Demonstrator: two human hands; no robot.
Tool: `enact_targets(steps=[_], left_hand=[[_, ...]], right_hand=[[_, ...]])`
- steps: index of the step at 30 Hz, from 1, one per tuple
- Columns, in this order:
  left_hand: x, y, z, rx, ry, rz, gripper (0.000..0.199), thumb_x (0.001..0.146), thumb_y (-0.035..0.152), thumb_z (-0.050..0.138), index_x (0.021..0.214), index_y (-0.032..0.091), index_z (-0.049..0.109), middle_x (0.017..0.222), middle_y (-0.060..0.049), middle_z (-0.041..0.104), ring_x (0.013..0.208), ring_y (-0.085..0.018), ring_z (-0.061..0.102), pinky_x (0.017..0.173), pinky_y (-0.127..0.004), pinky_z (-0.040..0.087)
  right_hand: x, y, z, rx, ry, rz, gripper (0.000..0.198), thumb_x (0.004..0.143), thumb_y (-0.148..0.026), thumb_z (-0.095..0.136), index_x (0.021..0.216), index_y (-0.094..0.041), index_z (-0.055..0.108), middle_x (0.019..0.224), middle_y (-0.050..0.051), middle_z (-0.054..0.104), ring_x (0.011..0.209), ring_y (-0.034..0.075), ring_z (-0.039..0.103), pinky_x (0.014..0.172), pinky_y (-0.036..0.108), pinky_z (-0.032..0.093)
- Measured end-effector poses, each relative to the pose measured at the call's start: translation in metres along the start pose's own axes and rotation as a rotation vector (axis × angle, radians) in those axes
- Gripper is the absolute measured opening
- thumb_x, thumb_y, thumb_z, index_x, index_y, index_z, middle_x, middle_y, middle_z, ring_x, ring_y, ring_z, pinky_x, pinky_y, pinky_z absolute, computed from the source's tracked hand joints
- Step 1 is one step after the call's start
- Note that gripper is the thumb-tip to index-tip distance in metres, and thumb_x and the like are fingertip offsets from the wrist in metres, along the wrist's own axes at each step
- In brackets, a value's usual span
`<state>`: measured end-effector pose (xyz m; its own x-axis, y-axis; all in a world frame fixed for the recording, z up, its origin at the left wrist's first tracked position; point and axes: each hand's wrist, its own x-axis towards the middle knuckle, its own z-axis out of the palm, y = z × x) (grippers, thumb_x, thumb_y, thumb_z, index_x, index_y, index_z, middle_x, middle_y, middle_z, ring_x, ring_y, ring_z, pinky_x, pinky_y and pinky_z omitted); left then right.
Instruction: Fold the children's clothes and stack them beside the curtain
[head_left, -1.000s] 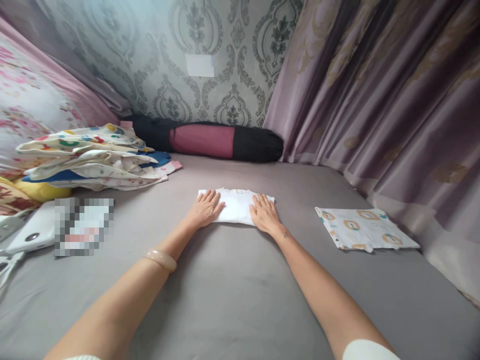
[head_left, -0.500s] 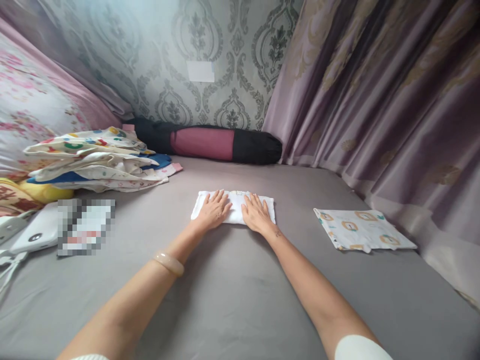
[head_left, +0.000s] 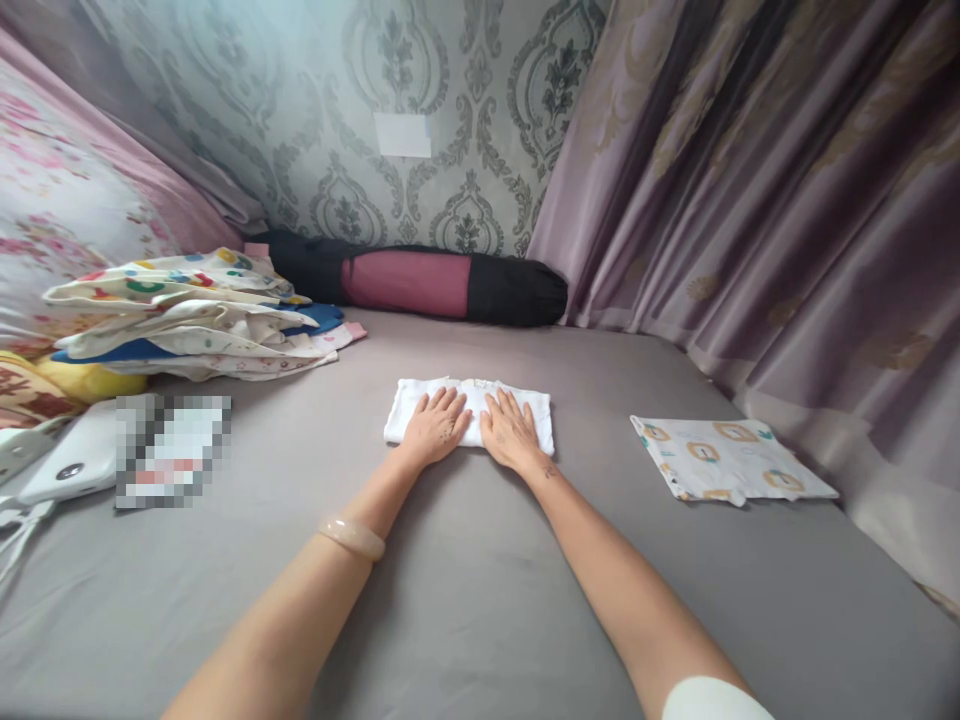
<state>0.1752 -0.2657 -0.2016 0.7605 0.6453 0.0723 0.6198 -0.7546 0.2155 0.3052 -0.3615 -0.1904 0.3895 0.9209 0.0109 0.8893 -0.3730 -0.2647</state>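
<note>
A white folded cloth (head_left: pixel 403 414) lies flat on the grey bed sheet (head_left: pixel 480 580), its long side across my view. My left hand (head_left: pixel 439 424) rests palm down on its left half, fingers stretched out and slightly spread. On the right half lies my right hand (head_left: pixel 511 428), also flat with extended fingers. The two hands are close together but apart, with a strip of white fabric showing between them. Parts of the cloth under both palms are hidden.
At right lies a folded patterned cloth (head_left: pixel 720 460). A pile of printed clothes (head_left: pixel 195 320) sits at left, with a white power bank (head_left: pixel 82 455) and a pixelated flat object (head_left: pixel 176 450) nearer me. A black and maroon long bag (head_left: pixel 409 285) lies along the wall.
My left hand has slid a little to the right, closer to my right hand. My right hand has shifted only slightly; both stay flat on the white cloth.
</note>
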Motion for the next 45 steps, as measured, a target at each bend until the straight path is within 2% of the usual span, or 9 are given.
enact_targets(steps=[4,11,18,24,28,31,34,39,45], left_hand=[[-0.001,0.0,0.0,-0.01,0.045,0.021,0.052,0.102,0.04,0.03,0.144,0.015,0.045,0.154,-0.013,0.04,0.145,-0.029,0.031,0.118,-0.049,0.023],[-0.003,-0.004,0.001,0.009,0.288,0.016,0.042,0.1,0.029,0.032,0.131,0.015,0.057,0.146,-0.013,0.051,0.142,-0.027,0.037,0.118,-0.046,0.025],[-0.003,-0.005,0.004,0.019,0.158,-0.051,0.042,0.101,0.028,0.03,0.134,0.019,0.054,0.148,-0.012,0.049,0.14,-0.025,0.04,0.117,-0.049,0.026],[-0.004,-0.007,0.001,-0.043,0.199,-0.021,0.038,0.1,0.028,0.029,0.125,0.02,0.057,0.143,-0.012,0.054,0.135,-0.023,0.045,0.115,-0.045,0.028],[-0.007,-0.015,-0.001,-0.075,0.255,-0.017,0.033,0.098,0.021,0.031,0.109,0.022,0.063,0.124,-0.01,0.066,0.125,-0.021,0.053,0.109,-0.039,0.034],[-0.01,-0.02,-0.002,-0.048,0.34,-0.117,0.029,0.095,0.019,0.036,0.104,0.021,0.064,0.125,-0.01,0.064,0.129,-0.023,0.049,0.112,-0.04,0.031],[-0.013,-0.025,-0.005,-0.046,0.419,-0.284,0.031,0.094,0.021,0.039,0.114,0.017,0.062,0.136,-0.015,0.056,0.131,-0.027,0.047,0.109,-0.042,0.034],[-0.018,-0.036,-0.009,-0.122,0.412,-0.542,0.036,0.093,0.026,0.042,0.121,0.013,0.06,0.12,-0.02,0.061,0.114,-0.033,0.056,0.094,-0.045,0.045],[-0.017,-0.053,-0.008,-0.276,0.377,-0.603,0.035,0.091,0.027,0.042,0.118,0.015,0.061,0.106,-0.014,0.069,0.106,-0.029,0.062,0.092,-0.04,0.048]], right_hand=[[0.001,-0.003,-0.005,-0.001,-0.048,0.016,0.056,0.1,-0.034,0.025,0.152,-0.014,0.033,0.162,0.011,0.022,0.149,0.025,0.016,0.119,0.049,0.009],[0.007,-0.028,-0.008,0.052,-0.017,-0.032,0.054,0.099,-0.029,0.025,0.149,-0.013,0.038,0.161,0.011,0.025,0.149,0.022,0.017,0.12,0.046,0.011],[0.01,-0.037,0.006,0.047,0.013,-0.078,0.054,0.099,-0.029,0.025,0.149,-0.012,0.039,0.159,0.01,0.031,0.147,0.022,0.023,0.12,0.044,0.01],[0.008,-0.039,0.003,0.036,-0.004,-0.059,0.055,0.098,-0.029,0.024,0.149,-0.013,0.038,0.159,0.009,0.03,0.147,0.022,0.022,0.12,0.044,0.01],[0.01,-0.043,-0.002,0.015,-0.049,-0.038,0.055,0.098,-0.029,0.025,0.149,-0.012,0.038,0.16,0.011,0.028,0.147,0.024,0.022,0.119,0.048,0.012],[0.014,-0.052,-0.004,0.005,-0.063,-0.041,0.054,0.095,-0.022,0.027,0.146,-0.009,0.041,0.158,0.013,0.03,0.147,0.025,0.022,0.118,0.048,0.014],[0.019,-0.065,-0.001,0.006,-0.021,-0.095,0.055,0.095,-0.022,0.028,0.147,-0.007,0.04,0.158,0.014,0.031,0.148,0.024,0.021,0.119,0.045,0.012],[0.023,-0.078,0.013,0.013,-0.002,-0.094,0.061,0.1,-0.036,0.024,0.15,-0.003,0.032,0.16,0.016,0.026,0.148,0.027,0.018,0.119,0.045,0.009],[0.023,-0.078,0.02,0.0,0.003,-0.082,0.061,0.1,-0.037,0.023,0.15,-0.004,0.033,0.159,0.015,0.028,0.147,0.026,0.02,0.119,0.045,0.008]])
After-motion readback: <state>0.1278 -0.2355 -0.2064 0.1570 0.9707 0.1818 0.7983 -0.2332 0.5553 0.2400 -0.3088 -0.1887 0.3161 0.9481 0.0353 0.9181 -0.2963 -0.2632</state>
